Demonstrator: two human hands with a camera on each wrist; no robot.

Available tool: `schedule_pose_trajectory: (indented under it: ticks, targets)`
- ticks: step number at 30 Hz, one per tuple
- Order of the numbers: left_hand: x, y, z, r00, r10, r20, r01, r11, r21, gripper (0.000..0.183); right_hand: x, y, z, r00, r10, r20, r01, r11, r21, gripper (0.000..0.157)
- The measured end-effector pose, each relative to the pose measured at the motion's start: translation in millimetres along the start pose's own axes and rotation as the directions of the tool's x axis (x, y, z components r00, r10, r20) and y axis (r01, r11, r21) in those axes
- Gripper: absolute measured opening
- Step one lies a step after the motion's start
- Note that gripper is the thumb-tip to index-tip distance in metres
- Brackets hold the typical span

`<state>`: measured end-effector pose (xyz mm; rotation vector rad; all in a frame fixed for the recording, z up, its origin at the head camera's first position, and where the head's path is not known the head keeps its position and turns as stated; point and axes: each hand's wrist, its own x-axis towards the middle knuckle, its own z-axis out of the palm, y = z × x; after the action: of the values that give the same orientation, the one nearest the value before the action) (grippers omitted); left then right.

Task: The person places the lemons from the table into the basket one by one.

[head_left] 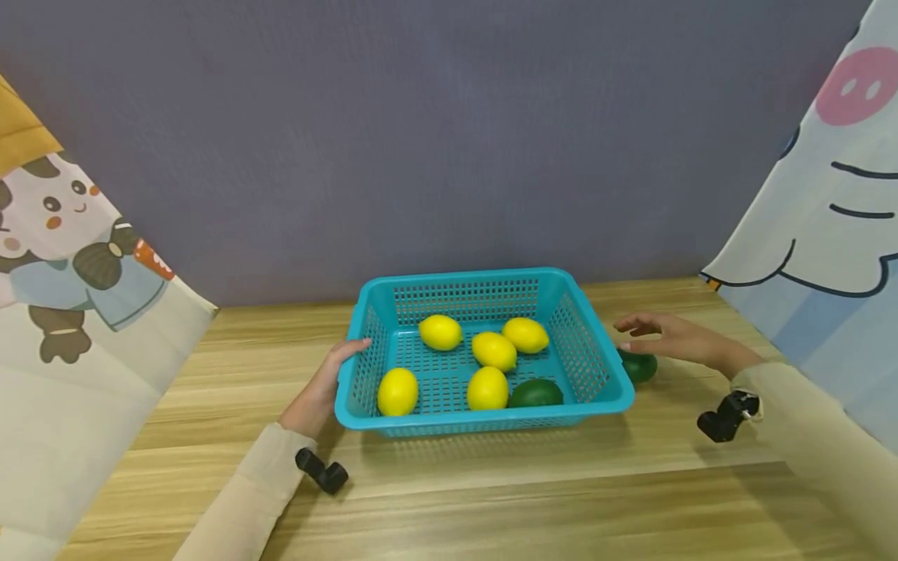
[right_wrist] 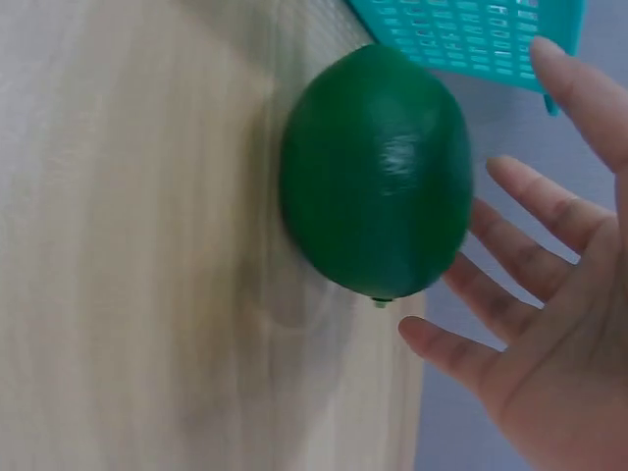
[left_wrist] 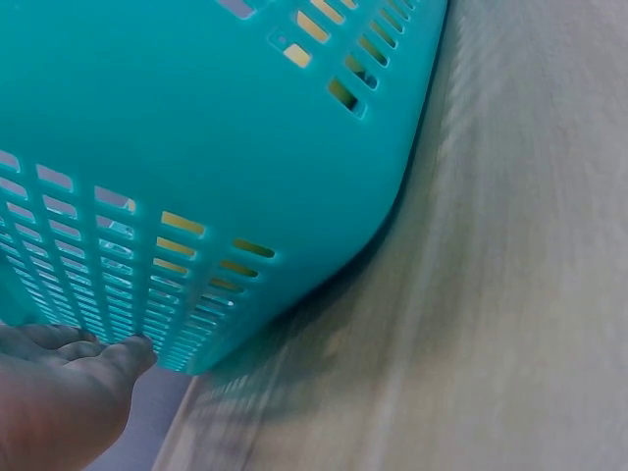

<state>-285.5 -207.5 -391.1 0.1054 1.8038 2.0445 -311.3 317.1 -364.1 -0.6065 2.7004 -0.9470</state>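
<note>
A turquoise plastic basket [head_left: 484, 420] stands on the table, with several yellow lemons [head_left: 440, 333] and one dark green lime [head_left: 536, 393] lying inside. At its left side my left hand [head_left: 328, 383] grips the rim, thumb over the edge and fingers on the outer wall. The left wrist view shows the same hand [left_wrist: 74, 392] against the slotted wall. A second green lime [right_wrist: 378, 172] rests on the table just right of the basket. Over it hovers my right hand [head_left: 677, 340], fingers spread and curved. In the right wrist view that hand [right_wrist: 549, 304] holds nothing.
The wooden table [head_left: 449, 499] runs back to a grey wall cloth [head_left: 449, 140]. A printed cloth [head_left: 91, 257] hangs on the left, and another printed cloth [head_left: 821, 218] hangs on the right. The basket's right wall lies close beside the outside lime.
</note>
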Motion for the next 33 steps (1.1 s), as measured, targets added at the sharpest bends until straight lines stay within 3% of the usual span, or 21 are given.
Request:
schedule_pose_trajectory:
  ticks: [14,26,33]
  targets:
    - [2.2,0.1,1.0,1.0,0.018,0.014,-0.018,1.0,0.0,0.062,-2,9,12.7,0.993,-0.108,0.037,0.105,0.992,0.073,0.045]
    - [0.4,-0.3,1.4,1.0,0.011,-0.012,-0.011,1.0,0.011,0.062,-4,15,18.1,0.995,-0.06,0.08,0.052,0.993,0.106,0.049]
    - [-1.7,-0.4,1.3,1.0,-0.013,-0.021,0.013,1.0,0.023,0.064,-2,19,19.5,0.994,-0.092,0.055,0.087,0.993,0.084,0.047]
